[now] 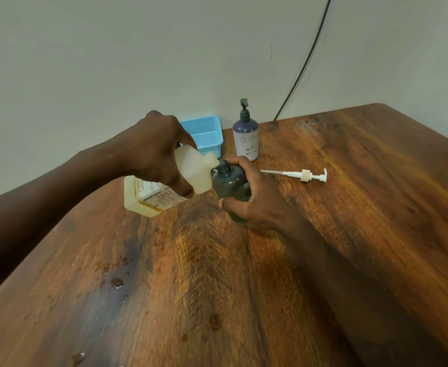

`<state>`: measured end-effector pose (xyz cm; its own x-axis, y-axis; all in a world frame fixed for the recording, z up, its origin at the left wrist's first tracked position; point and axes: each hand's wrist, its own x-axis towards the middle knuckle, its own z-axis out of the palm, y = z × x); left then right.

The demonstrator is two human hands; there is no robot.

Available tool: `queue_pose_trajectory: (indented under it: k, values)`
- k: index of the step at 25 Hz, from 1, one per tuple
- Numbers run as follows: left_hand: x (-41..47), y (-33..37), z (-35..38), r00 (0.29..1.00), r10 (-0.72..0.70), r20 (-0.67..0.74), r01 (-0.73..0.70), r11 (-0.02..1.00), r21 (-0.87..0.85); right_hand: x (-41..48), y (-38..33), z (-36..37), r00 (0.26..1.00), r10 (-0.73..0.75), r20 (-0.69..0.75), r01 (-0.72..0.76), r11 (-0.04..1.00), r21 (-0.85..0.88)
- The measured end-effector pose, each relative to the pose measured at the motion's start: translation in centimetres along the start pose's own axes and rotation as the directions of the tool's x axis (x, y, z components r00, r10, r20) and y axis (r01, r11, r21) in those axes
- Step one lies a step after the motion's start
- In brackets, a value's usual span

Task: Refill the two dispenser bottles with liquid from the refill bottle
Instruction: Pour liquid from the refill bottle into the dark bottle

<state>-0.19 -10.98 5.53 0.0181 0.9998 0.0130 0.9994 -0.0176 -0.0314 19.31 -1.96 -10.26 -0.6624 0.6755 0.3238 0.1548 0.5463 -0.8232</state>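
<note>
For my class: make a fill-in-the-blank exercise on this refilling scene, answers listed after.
The left hand tilts the refill bottle over the dark bottle; ____ bottles are visible altogether.
The white pump lies on the table, to the ____ of the dark bottle.
The flowered bottle stands beside a ____ basket.
Answers: three, right, blue.

Cloudy white square plastic refill bottle point(193, 170) tipped, spout at open mouth of dark grey translucent dispenser bottle point(229, 185); purple-white flowered pump bottle point(246, 139) upright behind, pump fitted
</note>
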Motion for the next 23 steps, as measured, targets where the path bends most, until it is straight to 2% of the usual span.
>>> queue_pose_trajectory:
  k: [23]
  values:
    - [0.2,0.6,-1.4,0.999,0.031,0.041,-0.032,0.999,0.040,-0.4,-0.7,-0.2,0.999,-0.030,-0.020,0.031,0.999,0.045]
